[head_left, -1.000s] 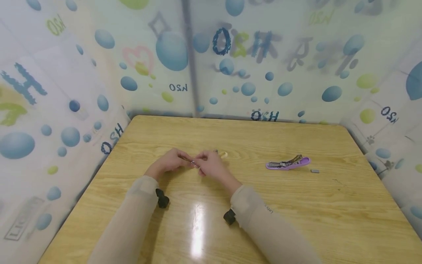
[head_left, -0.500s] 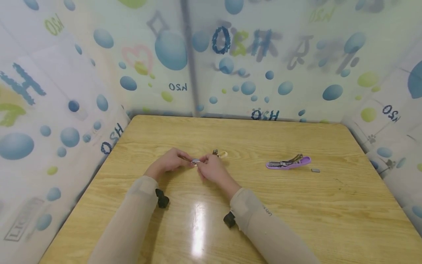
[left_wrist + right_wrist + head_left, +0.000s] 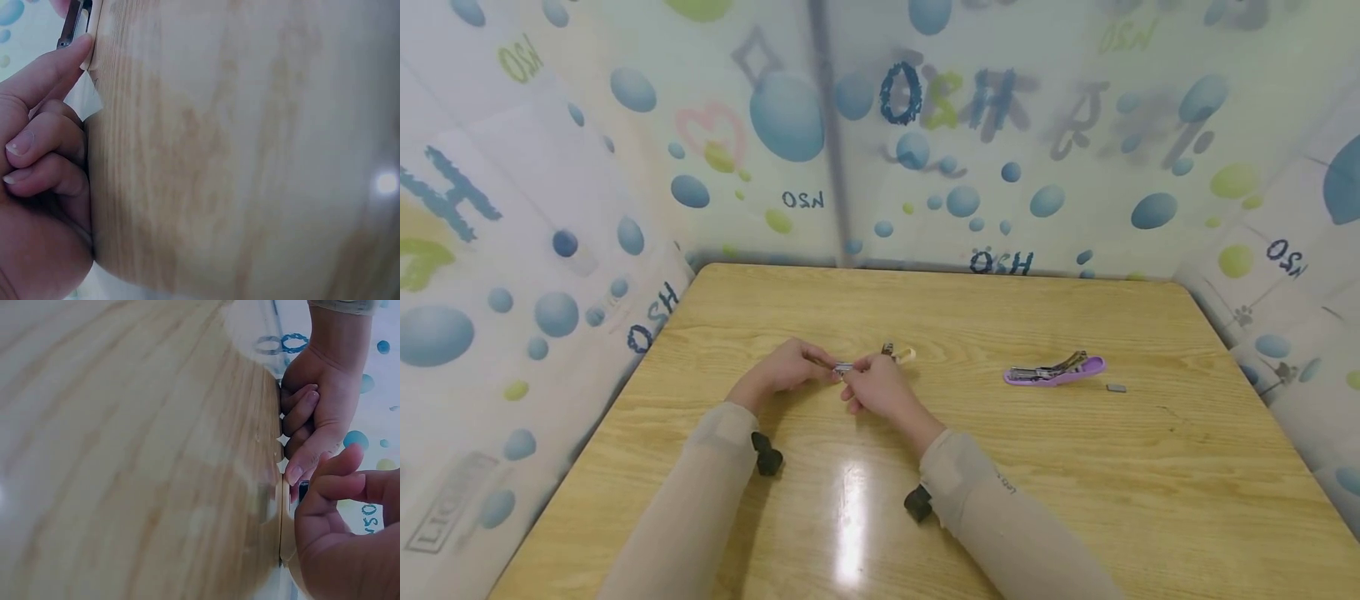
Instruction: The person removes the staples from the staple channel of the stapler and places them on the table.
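A cream stapler (image 3: 909, 355) lies opened up on the wooden table, its handle showing beyond the right hand. My left hand (image 3: 786, 367) pinches its front end; in the left wrist view the thumb (image 3: 80, 51) presses against the cream base (image 3: 94, 28). Between the hands shows the grey metal staple channel (image 3: 844, 367). Fingers of my right hand (image 3: 883, 387) curl over the middle of the stapler. The right wrist view has them bent close above the channel, with the cream base (image 3: 286, 534) along the tabletop. What the right fingertips pinch is hidden.
Off to the right lies a purple stapler (image 3: 1052, 375), also opened with its metal parts raised. Beside it is a small grey strip of staples (image 3: 1117, 388). Patterned curtains (image 3: 962, 167) surround the table (image 3: 1075, 483) at the back and sides.
My right fingers have shifted slightly right, away from the left fingertips, uncovering the metal channel between the hands. My left hand keeps its hold. The purple stapler stays put.
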Demonstrator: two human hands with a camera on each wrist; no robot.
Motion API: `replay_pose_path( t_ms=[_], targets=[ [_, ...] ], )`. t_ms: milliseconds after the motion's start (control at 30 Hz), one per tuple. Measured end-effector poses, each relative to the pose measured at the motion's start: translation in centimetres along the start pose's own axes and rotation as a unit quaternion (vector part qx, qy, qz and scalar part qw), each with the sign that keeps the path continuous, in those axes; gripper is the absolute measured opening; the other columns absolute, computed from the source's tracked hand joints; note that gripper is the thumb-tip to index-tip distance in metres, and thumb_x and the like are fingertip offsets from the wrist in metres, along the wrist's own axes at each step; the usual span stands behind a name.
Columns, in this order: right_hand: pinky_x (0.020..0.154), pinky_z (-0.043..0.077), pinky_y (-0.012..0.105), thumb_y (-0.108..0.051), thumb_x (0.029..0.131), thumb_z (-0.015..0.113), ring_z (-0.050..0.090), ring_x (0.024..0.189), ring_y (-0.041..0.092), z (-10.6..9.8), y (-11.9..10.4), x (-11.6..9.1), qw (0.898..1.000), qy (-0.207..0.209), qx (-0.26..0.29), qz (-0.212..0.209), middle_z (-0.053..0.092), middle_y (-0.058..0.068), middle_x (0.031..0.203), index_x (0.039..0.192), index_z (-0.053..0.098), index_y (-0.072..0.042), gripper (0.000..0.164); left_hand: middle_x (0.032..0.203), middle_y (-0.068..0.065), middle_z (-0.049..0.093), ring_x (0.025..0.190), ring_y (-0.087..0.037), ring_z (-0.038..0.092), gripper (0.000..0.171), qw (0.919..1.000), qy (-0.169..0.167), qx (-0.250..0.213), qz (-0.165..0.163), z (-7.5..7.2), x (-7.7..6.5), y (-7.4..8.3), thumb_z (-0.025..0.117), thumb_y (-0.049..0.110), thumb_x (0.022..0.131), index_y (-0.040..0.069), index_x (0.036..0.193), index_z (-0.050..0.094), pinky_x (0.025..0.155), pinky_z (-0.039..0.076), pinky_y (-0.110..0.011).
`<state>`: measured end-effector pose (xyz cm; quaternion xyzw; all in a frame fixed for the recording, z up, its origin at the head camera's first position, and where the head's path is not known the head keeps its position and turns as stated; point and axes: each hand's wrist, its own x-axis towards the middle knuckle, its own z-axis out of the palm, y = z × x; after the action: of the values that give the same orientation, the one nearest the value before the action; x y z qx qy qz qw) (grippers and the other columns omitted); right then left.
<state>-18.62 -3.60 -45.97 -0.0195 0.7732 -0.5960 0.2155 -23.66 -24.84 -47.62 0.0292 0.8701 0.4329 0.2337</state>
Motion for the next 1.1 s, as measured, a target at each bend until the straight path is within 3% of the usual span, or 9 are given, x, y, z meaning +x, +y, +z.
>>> replay_pose_path(
  t_ms=[233,467,633,967,1100],
  targets=[
    [0.054,0.055,0.022,-0.016,0.107,0.058,0.065,0.055,0.013,0.2,-0.1,-0.4,1.0,0.006,0.007,0.0,0.074,0.012,0.082,0.138,0.057,0.009,0.04,0.074,0.009,0.072,0.044,-0.007,0.031,0.034,0.9999,-0.001,0.003,0.014,0.1,-0.1,-0.1,0.085,0.032,0.089,0.016,0.119,0.083,0.046,0.032,-0.025],
    [0.05,0.056,0.024,-0.015,0.108,0.058,0.064,0.049,0.014,0.7,-0.5,0.0,0.999,0.037,-0.011,0.004,0.07,0.008,0.075,0.132,0.06,0.002,0.03,0.062,0.008,0.064,0.043,-0.008,0.03,0.035,0.9999,0.001,0.004,0.012,0.1,0.0,-0.2,0.086,0.033,0.089,0.017,0.12,0.082,0.046,0.032,-0.025],
    [0.048,0.055,0.024,-0.016,0.108,0.06,0.064,0.047,0.013,1.5,-1.0,0.6,0.997,0.053,-0.058,-0.008,0.068,0.007,0.07,0.128,0.06,0.0,0.025,0.078,0.008,0.074,0.044,-0.006,0.031,0.034,0.9998,0.001,0.005,0.02,0.0,0.0,-0.3,0.085,0.031,0.09,0.016,0.12,0.082,0.046,0.032,-0.024],
    [0.045,0.052,0.023,-0.014,0.107,0.059,0.062,0.046,0.013,2.2,-1.3,0.8,0.997,0.055,-0.044,-0.02,0.068,0.009,0.065,0.121,0.06,0.0,0.02,0.083,0.006,0.076,0.044,-0.006,0.031,0.033,0.9998,0.004,0.002,0.02,0.1,-0.3,-0.2,0.083,0.03,0.09,0.016,0.12,0.082,0.047,0.032,-0.023],
    [0.047,0.051,0.024,-0.014,0.107,0.058,0.062,0.046,0.013,2.1,-1.4,0.7,0.997,0.057,-0.047,-0.016,0.072,0.013,0.068,0.13,0.057,-0.001,0.027,0.094,0.004,0.078,0.044,-0.006,0.031,0.035,0.9997,0.004,0.001,0.023,0.1,-0.1,-0.4,0.083,0.03,0.09,0.016,0.121,0.082,0.047,0.032,-0.023]
  ],
)
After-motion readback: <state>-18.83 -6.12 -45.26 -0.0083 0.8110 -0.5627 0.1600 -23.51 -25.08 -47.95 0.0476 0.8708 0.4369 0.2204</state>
